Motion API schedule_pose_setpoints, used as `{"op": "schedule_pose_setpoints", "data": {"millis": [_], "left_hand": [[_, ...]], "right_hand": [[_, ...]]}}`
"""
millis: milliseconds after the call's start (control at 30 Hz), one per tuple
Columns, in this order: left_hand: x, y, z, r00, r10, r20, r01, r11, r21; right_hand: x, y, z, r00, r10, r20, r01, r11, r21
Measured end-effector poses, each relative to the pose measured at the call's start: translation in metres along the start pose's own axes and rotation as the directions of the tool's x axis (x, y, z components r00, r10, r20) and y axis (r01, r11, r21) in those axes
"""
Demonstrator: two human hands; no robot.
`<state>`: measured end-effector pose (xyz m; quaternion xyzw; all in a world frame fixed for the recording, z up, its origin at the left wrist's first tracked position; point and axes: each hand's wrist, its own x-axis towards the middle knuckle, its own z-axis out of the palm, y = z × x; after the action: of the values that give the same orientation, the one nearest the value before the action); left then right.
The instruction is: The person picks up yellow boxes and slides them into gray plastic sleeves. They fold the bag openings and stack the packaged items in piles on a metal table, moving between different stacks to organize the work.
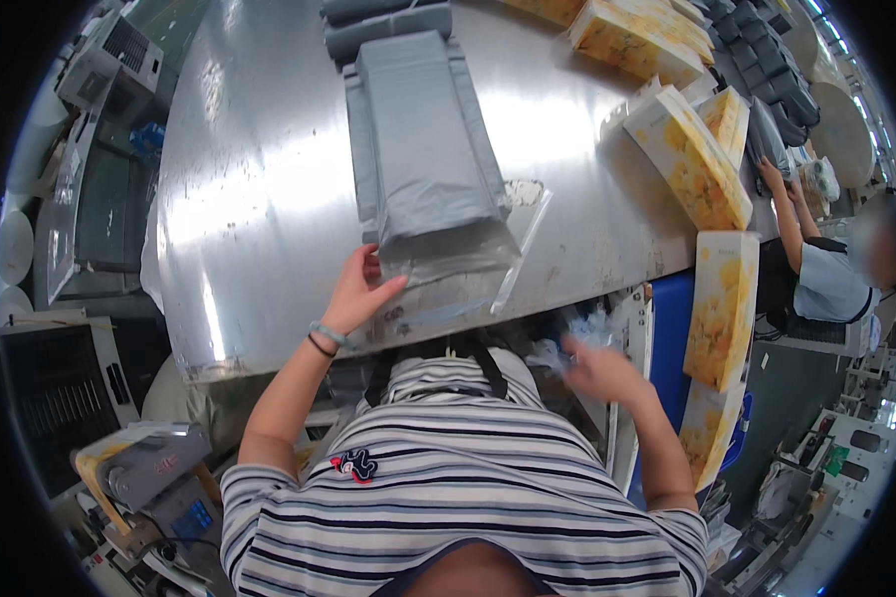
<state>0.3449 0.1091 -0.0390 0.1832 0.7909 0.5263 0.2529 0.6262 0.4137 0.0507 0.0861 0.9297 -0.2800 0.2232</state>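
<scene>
A grey plastic mailing bag [423,139] lies on the metal table, its open end toward me and a translucent flap [448,261] at that end. My left hand [356,294] rests at the bag's near left corner, thumb spread from the fingers and touching its edge. Below the table edge on the right, my right hand [607,373] is smeared by motion, so its fingers cannot be made out. Crumpled clear plastic [589,328] is right by it; whether the hand holds any is unclear. A narrow translucent strip [523,254] lies to the right of the bag.
More grey bags [388,30] are stacked beyond on the metal table [259,179]. Several yellow-flowered boxes [692,159] line the right side, some standing by a blue panel [673,323]. A co-worker [834,279] handles a grey package at far right. A grey machine [159,468] stands lower left.
</scene>
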Motion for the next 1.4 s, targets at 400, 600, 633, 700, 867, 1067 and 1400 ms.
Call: {"op": "schedule_pose_setpoints", "data": {"millis": [400,600,633,700,867,1067,1400], "left_hand": [[-0.006,-0.016,-0.003,0.956,-0.214,0.2,0.263,0.93,-0.257],[-0.006,-0.008,-0.014,0.947,-0.209,0.245,0.259,0.947,-0.19],[-0.005,-0.009,-0.013,0.951,-0.168,0.259,0.224,0.953,-0.204],[-0.001,-0.012,-0.014,0.956,-0.09,0.279,0.153,0.965,-0.211],[0.004,-0.013,-0.019,0.941,-0.034,0.337,0.129,0.956,-0.263],[-0.004,-0.024,-0.06,0.908,-0.191,0.372,0.229,0.971,-0.061],[0.031,0.046,-0.056,0.455,0.72,0.523,-0.548,-0.236,0.802]], "right_hand": [[0.001,-0.042,0.016,0.823,0.129,0.554,0.185,0.861,-0.474],[0.091,-0.093,0.0,0.878,-0.225,-0.423,0.24,0.971,-0.017],[0.124,-0.105,0.008,0.815,-0.271,-0.512,0.39,0.911,0.137],[0.171,-0.144,0.024,0.706,-0.377,-0.599,0.564,0.811,0.154],[0.232,-0.136,0.062,0.779,-0.182,-0.6,0.552,0.654,0.517],[0.067,-0.051,0.041,0.982,-0.11,-0.153,0.174,0.848,0.501],[0.155,-0.098,-0.05,0.622,-0.749,-0.228,0.488,0.599,-0.635]]}}
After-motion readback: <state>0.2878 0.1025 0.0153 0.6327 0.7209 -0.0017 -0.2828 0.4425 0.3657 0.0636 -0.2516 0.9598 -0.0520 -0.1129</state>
